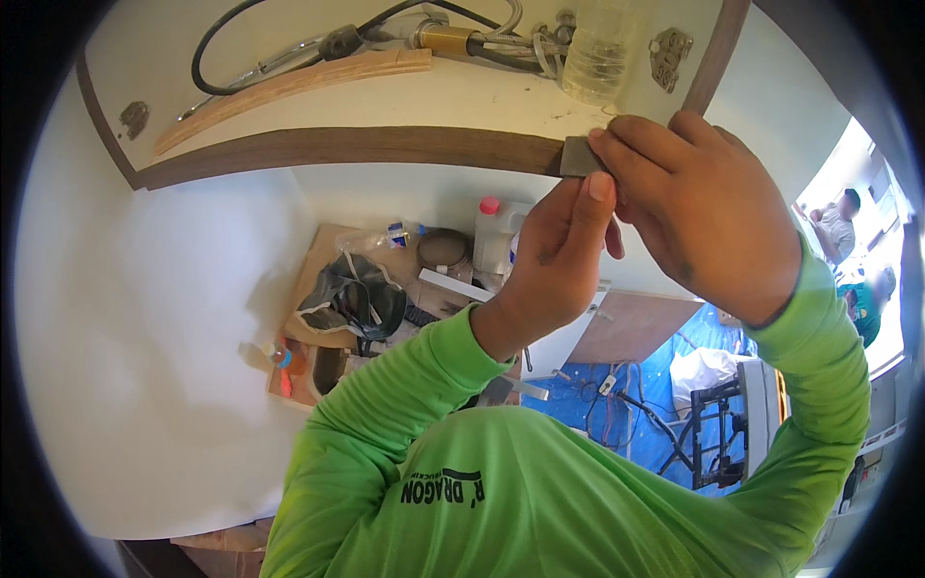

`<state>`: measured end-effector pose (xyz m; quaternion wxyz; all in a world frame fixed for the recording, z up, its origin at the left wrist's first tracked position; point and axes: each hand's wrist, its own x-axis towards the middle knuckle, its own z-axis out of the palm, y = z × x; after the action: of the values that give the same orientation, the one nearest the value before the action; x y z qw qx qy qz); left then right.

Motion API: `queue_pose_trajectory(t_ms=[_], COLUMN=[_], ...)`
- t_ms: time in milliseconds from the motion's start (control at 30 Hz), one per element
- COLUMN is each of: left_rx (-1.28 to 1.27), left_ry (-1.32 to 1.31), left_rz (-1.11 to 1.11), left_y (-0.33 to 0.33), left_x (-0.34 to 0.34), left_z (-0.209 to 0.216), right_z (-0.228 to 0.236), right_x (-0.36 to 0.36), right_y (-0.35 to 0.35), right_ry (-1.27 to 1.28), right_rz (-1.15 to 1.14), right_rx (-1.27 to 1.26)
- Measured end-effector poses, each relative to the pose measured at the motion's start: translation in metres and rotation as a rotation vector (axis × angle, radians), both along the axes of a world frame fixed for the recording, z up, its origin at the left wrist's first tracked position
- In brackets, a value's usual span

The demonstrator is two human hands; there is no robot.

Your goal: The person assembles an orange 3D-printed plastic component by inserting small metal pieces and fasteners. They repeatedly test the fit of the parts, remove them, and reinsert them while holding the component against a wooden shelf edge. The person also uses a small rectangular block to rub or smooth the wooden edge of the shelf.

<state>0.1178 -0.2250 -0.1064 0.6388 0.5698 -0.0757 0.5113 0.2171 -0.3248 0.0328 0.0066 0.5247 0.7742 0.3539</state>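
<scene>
At one o'clock, the right hand (708,207), fingers nearly closed, holds a grey pad (576,157) against wooden trim (385,143); left hand (551,255) curls below, grip unclear.

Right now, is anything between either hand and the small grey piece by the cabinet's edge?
Nothing visible. The right hand has fingertips at the right end of the grey piece; the left hand has its thumb at the lower right corner. No object shows between.
</scene>
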Motion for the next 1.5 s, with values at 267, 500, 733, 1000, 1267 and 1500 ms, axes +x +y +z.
queue_pose_trajectory(t_ms=[267, 500, 733, 1000, 1267, 1500], left_rx=[-0.013, -0.018, -0.044, -0.086, -0.065, -0.111], left_ry=[-0.02, -0.022, 0.043, 0.111, 0.038, 0.027], left_rz=[0.118, 0.116, -0.029, -0.135, -0.112, -0.012], left_y=[0.021, 0.034, 0.041, 0.047, 0.05, 0.053], left_x=[-0.005, -0.007, -0.012, -0.002, 0.012, 0.014], left_z=[0.011, 0.005, 0.018, 0.019, 0.019, 0.019], right_z=[0.003, 0.005, 0.022, 0.021, 0.024, 0.02], right_x=[-0.006, -0.012, -0.019, -0.008, 0.001, 0.006], right_y=[0.028, 0.039, 0.042, 0.048, 0.051, 0.057], right_ry=[0.015, 0.089, 0.113, 0.108, 0.105, 0.096], right_rz=[-0.043, -0.007, -0.082, -0.13, -0.07, -0.066], right_rx=[-0.067, -0.084, -0.137, -0.129, -0.105, -0.092])
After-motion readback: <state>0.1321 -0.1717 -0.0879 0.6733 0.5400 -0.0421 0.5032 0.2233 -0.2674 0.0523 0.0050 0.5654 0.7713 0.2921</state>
